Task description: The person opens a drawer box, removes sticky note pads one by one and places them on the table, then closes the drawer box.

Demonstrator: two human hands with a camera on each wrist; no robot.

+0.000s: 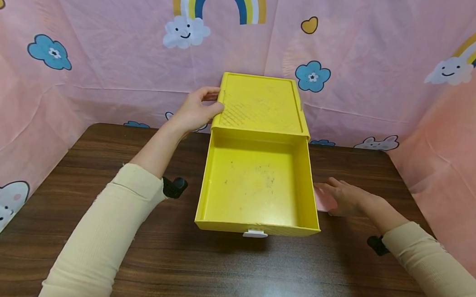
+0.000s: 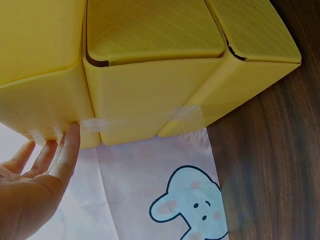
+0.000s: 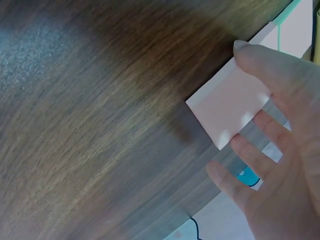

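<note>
The left hand (image 1: 196, 111) rests extended fingers against the yellow case (image 1: 265, 100); well apart, the right hand (image 1: 347, 197) pinches a pink card (image 1: 325, 201) beside the pulled-out drawer (image 1: 256, 190). A loose pinch could drop the card; weak bracing could let the case skid across the table (image 1: 161, 257).

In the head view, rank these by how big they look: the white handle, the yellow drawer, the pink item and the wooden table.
1. Wooden table
2. Yellow drawer
3. Pink item, partly hidden
4. White handle
</note>
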